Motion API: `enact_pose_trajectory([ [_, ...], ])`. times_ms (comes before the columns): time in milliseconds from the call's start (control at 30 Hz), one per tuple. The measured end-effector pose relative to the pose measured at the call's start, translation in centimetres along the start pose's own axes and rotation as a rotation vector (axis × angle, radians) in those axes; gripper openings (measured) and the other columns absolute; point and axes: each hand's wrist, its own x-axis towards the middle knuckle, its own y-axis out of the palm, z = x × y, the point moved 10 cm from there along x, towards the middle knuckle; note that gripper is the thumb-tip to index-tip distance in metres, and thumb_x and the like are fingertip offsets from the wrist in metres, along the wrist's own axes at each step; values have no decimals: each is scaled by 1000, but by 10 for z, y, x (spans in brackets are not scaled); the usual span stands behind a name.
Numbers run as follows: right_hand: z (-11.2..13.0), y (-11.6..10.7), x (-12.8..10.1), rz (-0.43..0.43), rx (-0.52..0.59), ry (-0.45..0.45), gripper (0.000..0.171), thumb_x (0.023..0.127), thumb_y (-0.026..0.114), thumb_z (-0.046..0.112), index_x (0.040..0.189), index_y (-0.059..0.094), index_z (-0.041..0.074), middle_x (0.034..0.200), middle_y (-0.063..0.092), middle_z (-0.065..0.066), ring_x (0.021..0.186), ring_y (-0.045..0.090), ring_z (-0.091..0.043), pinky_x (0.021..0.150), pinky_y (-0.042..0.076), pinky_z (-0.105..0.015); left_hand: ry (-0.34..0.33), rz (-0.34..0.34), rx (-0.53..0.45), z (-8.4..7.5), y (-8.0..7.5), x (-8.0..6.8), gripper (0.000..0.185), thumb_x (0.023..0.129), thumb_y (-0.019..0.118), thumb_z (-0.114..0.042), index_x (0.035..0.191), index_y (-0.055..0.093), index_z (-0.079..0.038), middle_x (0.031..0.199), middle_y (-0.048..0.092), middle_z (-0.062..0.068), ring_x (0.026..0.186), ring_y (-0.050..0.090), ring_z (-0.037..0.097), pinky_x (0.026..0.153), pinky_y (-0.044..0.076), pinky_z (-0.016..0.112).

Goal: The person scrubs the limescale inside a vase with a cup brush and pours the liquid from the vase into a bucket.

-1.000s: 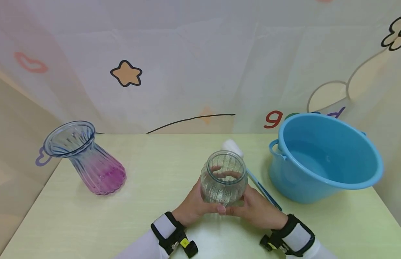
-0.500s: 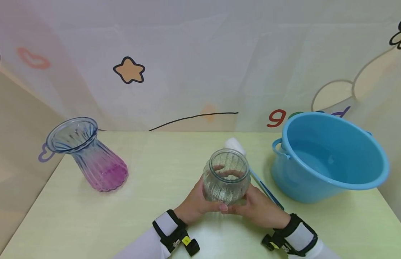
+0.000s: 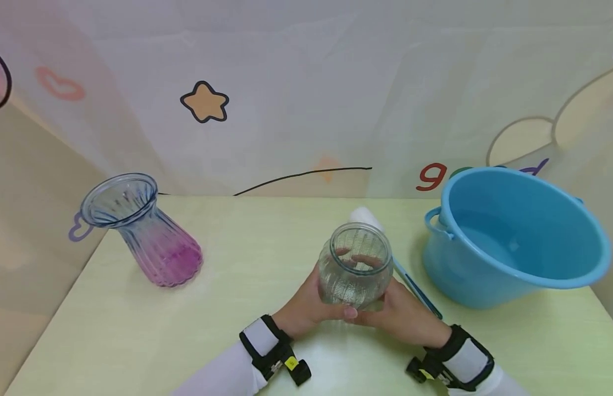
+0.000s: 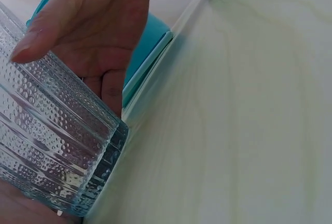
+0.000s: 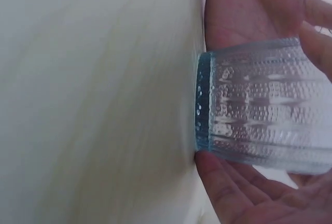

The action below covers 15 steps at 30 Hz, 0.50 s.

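A clear, ribbed glass jar (image 3: 355, 269) with a bumpy surface and a round open mouth stands upright between both hands. My left hand (image 3: 308, 308) grips its left side and my right hand (image 3: 410, 314) its right side. Fingers wrap behind the jar and show through the glass, while the two thumbs meet at its front. In the right wrist view the jar's thick base (image 5: 204, 102) is right at the tabletop. The left wrist view shows the glass wall (image 4: 57, 125) close up, with the right hand's palm (image 4: 98, 42) beyond it.
A ribbed glass vase (image 3: 167, 247), blue fading to pink, stands on the left. At the right is a large blue bucket (image 3: 464, 275) with a side handle. Behind the jar lies a white-headed stick tool (image 3: 417, 289) with a blue handle, partly hidden. A printed cloth (image 3: 286, 99) hangs behind the table.
The head view has shifted slightly, so everything appears a little farther right and higher. Both hands keep the same hold on the jar.
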Motion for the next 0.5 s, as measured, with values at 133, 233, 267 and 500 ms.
enact_pose_trajectory([
  [133, 6, -6, 2, -44, -13, -27, 94, 81, 90, 29, 155, 32, 29, 153, 50, 4, 139, 50, -23, 114, 43, -55, -13, -9, 1, -2, 4, 1, 113, 78, 88, -53, 161, 12, -45, 162, 34, -5, 148, 39, 22, 123, 30, 46],
  [233, 8, -10, 3, -64, -15, -13, 92, 78, 93, 29, 151, 37, 28, 148, 54, 5, 134, 53, -20, 112, 46, -41, -41, -31, 33, -5, 7, 0, 110, 81, 84, -55, 161, 9, -44, 162, 34, -6, 146, 41, 18, 122, 33, 44],
  [267, 8, -12, 2, -69, -10, -3, 90, 78, 93, 28, 150, 39, 27, 147, 55, 4, 133, 54, -19, 111, 46, -37, -53, -38, 50, -6, 7, -1, 110, 82, 83, -57, 161, 9, -43, 162, 34, -7, 146, 40, 16, 122, 32, 44],
  [500, 22, -29, -5, -106, 1, -51, 83, 77, 92, 13, 146, 47, 22, 141, 62, -1, 124, 60, -12, 101, 53, -29, -19, -26, 145, -26, 17, 1, 104, 83, 82, -58, 158, 12, -43, 161, 34, -9, 148, 38, 13, 124, 29, 46],
])
